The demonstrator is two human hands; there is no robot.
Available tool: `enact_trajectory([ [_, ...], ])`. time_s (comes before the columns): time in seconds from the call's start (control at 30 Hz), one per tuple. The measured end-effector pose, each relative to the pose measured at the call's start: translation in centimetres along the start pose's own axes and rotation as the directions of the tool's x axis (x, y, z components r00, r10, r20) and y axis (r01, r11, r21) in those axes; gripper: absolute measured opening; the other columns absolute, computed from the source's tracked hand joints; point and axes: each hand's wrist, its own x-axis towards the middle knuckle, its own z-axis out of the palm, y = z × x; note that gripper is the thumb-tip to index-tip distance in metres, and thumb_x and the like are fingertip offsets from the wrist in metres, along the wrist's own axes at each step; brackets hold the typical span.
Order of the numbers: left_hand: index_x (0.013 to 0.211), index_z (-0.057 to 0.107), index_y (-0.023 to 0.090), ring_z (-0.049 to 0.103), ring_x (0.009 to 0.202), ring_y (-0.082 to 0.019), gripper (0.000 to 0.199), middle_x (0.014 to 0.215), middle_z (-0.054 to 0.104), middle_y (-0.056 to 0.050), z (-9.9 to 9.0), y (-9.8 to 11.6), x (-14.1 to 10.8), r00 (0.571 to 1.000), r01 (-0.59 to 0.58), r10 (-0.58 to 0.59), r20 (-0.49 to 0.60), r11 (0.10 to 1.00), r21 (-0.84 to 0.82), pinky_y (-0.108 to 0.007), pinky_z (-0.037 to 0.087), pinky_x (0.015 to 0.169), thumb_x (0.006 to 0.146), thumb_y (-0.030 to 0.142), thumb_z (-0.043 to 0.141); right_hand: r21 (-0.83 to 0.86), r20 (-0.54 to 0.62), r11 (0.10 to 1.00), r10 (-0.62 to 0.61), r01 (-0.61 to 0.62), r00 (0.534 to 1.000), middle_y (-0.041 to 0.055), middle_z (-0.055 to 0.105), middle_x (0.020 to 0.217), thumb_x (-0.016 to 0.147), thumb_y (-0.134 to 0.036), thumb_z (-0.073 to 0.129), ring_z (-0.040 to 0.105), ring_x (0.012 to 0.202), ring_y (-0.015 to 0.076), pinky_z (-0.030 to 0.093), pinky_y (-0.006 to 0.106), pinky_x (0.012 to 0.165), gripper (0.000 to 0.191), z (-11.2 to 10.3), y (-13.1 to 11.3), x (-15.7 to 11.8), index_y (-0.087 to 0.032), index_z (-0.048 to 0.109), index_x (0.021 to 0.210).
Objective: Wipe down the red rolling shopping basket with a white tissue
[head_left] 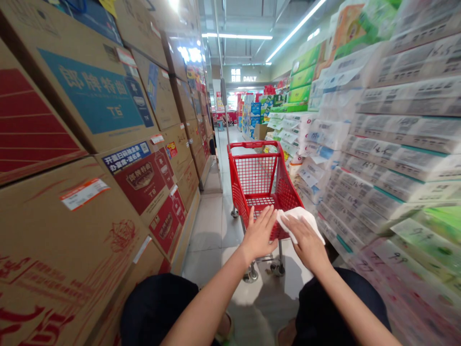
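Note:
A red plastic shopping cart [253,175] on small wheels stands in the aisle in front of my knees, its basket holding nothing that I can see. My left hand [260,234] is at the cart's near end, fingers spread and pointing forward, with nothing in it. Just right of it, my right hand [304,240] lies over a white cloth or tissue [312,222] at the cart's near right corner, fingers extended on top of it. Whether either palm touches the cart is hard to make out.
Stacked cardboard boxes [36,226] wall the left side. On the right, piles of white wrapped packs [389,154] rise high, with green packs [444,226] lower down. The tiled floor [207,216] runs forward between them toward more shelves.

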Motion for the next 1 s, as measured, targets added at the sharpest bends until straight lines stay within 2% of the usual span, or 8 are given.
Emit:
enact_trajectory([
  [0.17,0.165,0.014,0.013,0.006,0.161,-0.026,0.093,0.172,0.011,-0.013,0.2,1.4,0.5,1.0,-0.017,0.017,0.015,1.0,0.008,-0.056,-0.009,0.128,0.09,0.05,0.057,-0.097,-0.034,0.99,0.103,-0.106,0.994,0.0147,0.057,0.15,0.078,-0.001,0.048,0.051,0.142,0.0275,0.034,0.056,0.124,0.081,-0.7,3.8,-0.9,-0.02,0.04,0.156],
  [0.37,0.164,0.012,0.011,0.003,0.161,-0.026,0.097,0.172,0.007,-0.014,0.7,2.9,1.4,1.0,-0.02,0.02,0.015,1.0,-0.004,-0.054,-0.004,0.129,0.088,0.051,0.058,-0.078,-0.011,0.996,0.043,-0.044,0.999,0.0153,0.048,0.158,0.075,0.0,0.05,0.042,0.148,0.0273,0.032,0.053,0.126,0.091,-0.6,0.0,-1.2,-0.017,0.028,0.162],
  [0.43,0.165,0.013,0.011,0.004,0.161,-0.025,0.097,0.172,0.009,-0.013,0.6,2.5,1.3,0.999,-0.041,0.042,0.023,0.999,-0.022,-0.05,0.001,0.13,0.088,0.049,0.059,-0.062,0.005,0.998,0.013,-0.012,1.0,0.0128,0.048,0.159,0.074,0.0,0.049,0.043,0.148,0.0252,0.03,0.052,0.127,0.094,-0.9,0.1,-1.4,-0.02,0.026,0.163],
  [0.53,0.164,0.019,0.015,0.008,0.161,-0.025,0.089,0.173,0.011,-0.01,0.2,0.9,0.8,0.997,-0.065,0.067,0.033,0.996,-0.052,-0.047,0.006,0.131,0.09,0.044,0.059,-0.073,-0.001,0.997,0.037,-0.037,0.999,0.0099,0.052,0.156,0.076,0.001,0.046,0.047,0.145,0.0235,0.029,0.053,0.127,0.092,-1.6,2.7,-1.9,-0.024,0.028,0.163],
  [0.67,0.162,0.027,0.022,0.009,0.16,-0.028,0.084,0.173,0.012,-0.007,0.0,-0.7,0.4,1.0,0.014,-0.014,0.007,0.998,-0.055,-0.054,0.005,0.13,0.087,0.037,0.061,-0.095,-0.076,0.984,0.141,-0.148,0.987,0.0111,0.055,0.153,0.08,-0.002,0.047,0.049,0.144,0.0268,0.034,0.055,0.124,0.085,-1.4,6.1,-2.4,-0.024,0.032,0.161],
  [0.77,0.163,0.024,0.022,0.003,0.16,-0.032,0.091,0.174,0.008,-0.005,0.3,-0.3,0.6,0.999,0.038,-0.039,-0.015,0.997,-0.066,-0.055,0.009,0.13,0.083,0.037,0.065,-0.073,-0.091,0.983,0.162,-0.169,0.983,0.0125,0.053,0.154,0.08,-0.002,0.048,0.048,0.145,0.0286,0.037,0.056,0.122,0.086,-0.4,4.6,-2.0,-0.022,0.031,0.162],
  [0.93,0.165,0.016,0.021,0.003,0.16,-0.032,0.1,0.174,0.008,-0.004,0.8,0.9,1.2,0.999,0.03,-0.031,-0.02,0.998,-0.056,-0.055,0.009,0.13,0.081,0.038,0.066,0.024,-0.014,0.996,0.083,-0.083,0.996,0.0104,0.041,0.164,0.07,0.002,0.049,0.035,0.152,0.0266,0.032,0.054,0.126,0.099,0.4,-1.5,-0.7,-0.021,0.024,0.164],
  [1.0,0.166,0.015,0.02,0.005,0.16,-0.031,0.099,0.173,0.009,-0.005,0.8,0.7,1.1,1.0,0.021,-0.022,-0.015,0.999,-0.046,-0.054,0.008,0.131,0.082,0.037,0.065,0.043,0.005,0.998,0.045,-0.045,0.999,0.0087,0.04,0.164,0.068,0.002,0.048,0.034,0.153,0.025,0.029,0.054,0.127,0.103,0.2,-1.8,-0.6,-0.024,0.022,0.164],
])
